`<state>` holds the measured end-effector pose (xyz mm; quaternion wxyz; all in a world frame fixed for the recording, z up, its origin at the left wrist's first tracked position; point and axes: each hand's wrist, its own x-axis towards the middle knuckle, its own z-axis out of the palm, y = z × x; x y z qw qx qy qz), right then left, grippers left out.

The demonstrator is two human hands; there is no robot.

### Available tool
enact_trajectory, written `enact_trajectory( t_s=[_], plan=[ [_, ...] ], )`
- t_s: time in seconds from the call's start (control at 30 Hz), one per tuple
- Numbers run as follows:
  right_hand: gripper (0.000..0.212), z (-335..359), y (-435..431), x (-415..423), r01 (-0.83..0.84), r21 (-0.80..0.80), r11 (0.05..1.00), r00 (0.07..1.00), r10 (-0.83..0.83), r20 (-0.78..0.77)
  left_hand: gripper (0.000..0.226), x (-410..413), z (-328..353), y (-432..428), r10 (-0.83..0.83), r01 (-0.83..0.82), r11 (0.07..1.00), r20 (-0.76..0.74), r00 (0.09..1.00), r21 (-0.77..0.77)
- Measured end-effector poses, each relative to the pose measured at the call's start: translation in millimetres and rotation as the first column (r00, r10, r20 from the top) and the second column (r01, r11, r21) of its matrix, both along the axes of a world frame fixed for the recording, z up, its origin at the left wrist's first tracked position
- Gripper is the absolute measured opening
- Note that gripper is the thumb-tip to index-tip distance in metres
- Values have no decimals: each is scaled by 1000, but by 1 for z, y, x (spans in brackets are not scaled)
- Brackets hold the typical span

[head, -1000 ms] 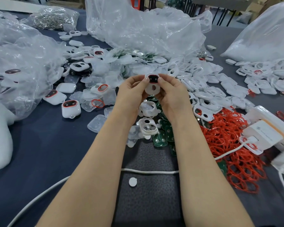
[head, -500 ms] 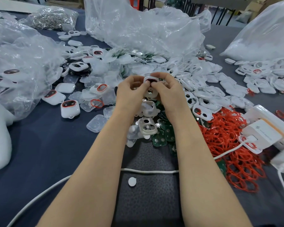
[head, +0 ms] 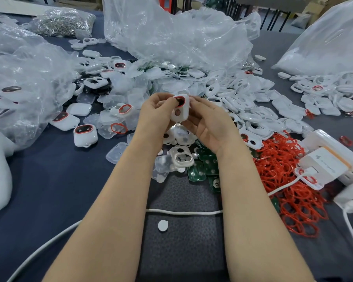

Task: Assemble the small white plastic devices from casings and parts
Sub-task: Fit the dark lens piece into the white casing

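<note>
Above the mat point(head: 183, 247), toward twelve o'clock, the left hand point(head: 155, 116) and right hand point(head: 210, 124) pinch one casing point(head: 181, 113), fingertips by its red ring point(head: 181, 98). Uneven pressure might unseat the ring, or a slip might drop the casing into the pile point(head: 180, 137) at six o'clock beneath it.

Glossy white plastic casing point(head: 180, 109), crinkled clear plastic bags point(head: 177, 35), matt cloth table cover point(head: 55, 180) — dark blue

1. Small-parts assembly workshop; cloth-covered bench point(head: 49, 180).
2. Loose white casings point(head: 259, 121) heaped beyond the right hand point(head: 210, 127); red rings point(head: 283, 169) piled to its right.
3. Green circuit boards point(head: 204, 165) below both hands, which grip one casing point(head: 180, 110); bulk plastic bags point(head: 181, 37) beyond.
4. Finished units point(head: 85, 135) left of the left hand point(head: 155, 117).
</note>
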<state>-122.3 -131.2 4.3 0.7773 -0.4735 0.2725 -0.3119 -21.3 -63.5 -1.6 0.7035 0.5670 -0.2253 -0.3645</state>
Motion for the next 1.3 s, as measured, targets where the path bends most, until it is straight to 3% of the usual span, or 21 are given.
enact_trajectory(
  t_s=[0.1, 0.17, 0.23, 0.37, 0.43, 0.63, 0.77, 0.93, 1.1, 1.3],
  plan=[
    [12, -1, -1, -2, 44, 46, 998, 999, -44, -1, 9, -2, 3, 0, -69, 51, 991, -151, 986, -123],
    [17, -1, -3, -3, 86, 35, 996, 996, -87, 7, 9, -2, 2, -1, -54, 30, 991, -189, 980, -127],
    [23, -1, -5, -2, 158, -30, 987, 987, -157, 10, 12, -1, 1, -2, -17, -8, 995, -231, 973, -104],
    [20, -4, -5, 1, 319, -317, 893, 924, -367, -107, 14, 0, 1, -4, 8, -36, 994, -276, 961, -99],
    [17, -4, -5, 2, 365, -289, 885, 904, -411, -118, 12, -2, 2, -5, -16, -27, 989, -293, 956, -142],
    [11, 0, -5, 2, 302, 59, 951, 950, -306, 65, 12, -7, 4, -3, -88, 7, 972, -338, 937, -233],
    [8, 0, -4, 3, 208, 144, 967, 971, -222, 86, 13, -7, 3, -3, -105, 25, 975, -362, 926, -219],
    [9, 0, -3, 2, 183, 124, 975, 982, -187, 23, 12, -7, 4, -4, -99, 7, 973, -393, 914, -229],
    [10, 2, 3, 2, 132, -60, 989, 991, -132, 2, 13, -8, 1, -5, -21, -42, 974, -274, 961, -221],
    [4, 1, 3, 6, 219, -77, 973, 976, -219, 13, 7, -7, 1, -5, -72, -2, 973, -311, 948, -231]
  ],
)
